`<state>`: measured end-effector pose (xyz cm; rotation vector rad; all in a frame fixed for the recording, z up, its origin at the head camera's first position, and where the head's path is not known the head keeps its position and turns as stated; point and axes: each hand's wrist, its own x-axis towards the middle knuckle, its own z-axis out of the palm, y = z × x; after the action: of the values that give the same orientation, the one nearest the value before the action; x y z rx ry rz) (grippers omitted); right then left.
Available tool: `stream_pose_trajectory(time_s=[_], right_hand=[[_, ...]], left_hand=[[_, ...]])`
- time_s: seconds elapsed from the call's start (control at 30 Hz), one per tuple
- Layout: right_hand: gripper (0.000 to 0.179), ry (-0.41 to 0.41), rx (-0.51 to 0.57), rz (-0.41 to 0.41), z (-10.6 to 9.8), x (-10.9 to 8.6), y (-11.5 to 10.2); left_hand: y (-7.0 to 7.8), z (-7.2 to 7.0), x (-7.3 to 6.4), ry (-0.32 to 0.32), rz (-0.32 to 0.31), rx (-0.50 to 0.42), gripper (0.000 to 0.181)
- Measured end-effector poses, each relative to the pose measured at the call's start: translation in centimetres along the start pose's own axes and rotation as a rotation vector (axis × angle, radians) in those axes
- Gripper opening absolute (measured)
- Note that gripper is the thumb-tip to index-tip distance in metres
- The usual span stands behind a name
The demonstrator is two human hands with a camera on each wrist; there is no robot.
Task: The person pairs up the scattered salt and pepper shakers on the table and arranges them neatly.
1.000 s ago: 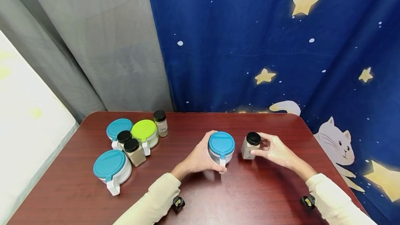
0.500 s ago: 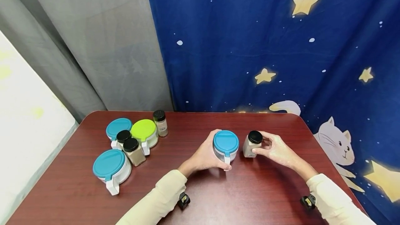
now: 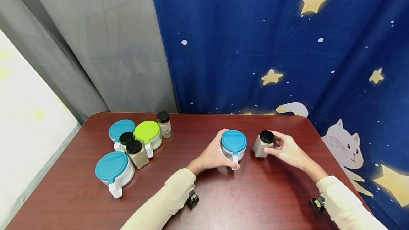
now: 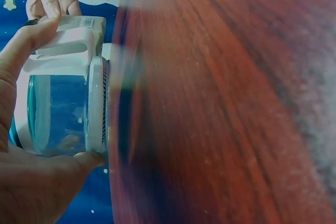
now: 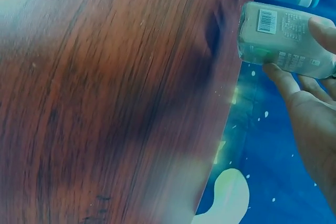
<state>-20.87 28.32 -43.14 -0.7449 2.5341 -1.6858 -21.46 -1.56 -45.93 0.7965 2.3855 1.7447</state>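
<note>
In the head view my left hand (image 3: 213, 157) grips a clear seasoning jar (image 3: 234, 140) with a blue lid and white handle. The thumb lies at the handle and the fingers go round the far side, as the left wrist view of the jar (image 4: 60, 111) shows. Just to its right, my right hand (image 3: 290, 153) holds a square spice jar (image 3: 261, 145) with a black cap between thumb and fingers. A barcode label shows on this spice jar (image 5: 283, 40) in the right wrist view. Both jars are upright and close together. Whether their bases touch the table is hard to tell.
On the table's (image 3: 204, 208) left side stand two blue-lidded jars, one in front (image 3: 115, 169) and one behind (image 3: 121, 129). Near them are a green-lidded jar (image 3: 148, 134), two black-capped spice jars (image 3: 138, 157) and a taller shaker (image 3: 164, 127). Curtains (image 3: 239, 45) hang behind.
My left hand has moved to the right and slightly away from me with the blue-lidded jar. My right hand has shifted a little the same way with the spice jar. Both grips look unchanged.
</note>
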Motion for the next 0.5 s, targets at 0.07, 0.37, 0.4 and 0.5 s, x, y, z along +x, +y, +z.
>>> stream_pose_trajectory(time_s=[0.07, 0.37, 0.4, 0.5], right_hand=[[0.055, 0.013, 0.001, -0.003, -0.2, 0.0, 0.1], [0.055, 0.040, -0.027, 0.014, -1.3, 0.0, 1.1], [0.054, 0.044, -0.030, 0.016, -1.4, 0.1, 1.2], [0.055, 0.056, -0.039, 0.021, -1.7, 0.2, 1.5]], left_hand=[[0.0, 0.1, 0.2, 0.001, -0.003, -0.010, 0.115], [-0.3, 0.7, 1.5, -0.011, -0.032, -0.001, 0.116], [-0.3, 0.8, 1.7, -0.012, -0.030, 0.001, 0.116], [-0.3, 0.9, 2.1, -0.005, -0.025, 0.009, 0.115]])
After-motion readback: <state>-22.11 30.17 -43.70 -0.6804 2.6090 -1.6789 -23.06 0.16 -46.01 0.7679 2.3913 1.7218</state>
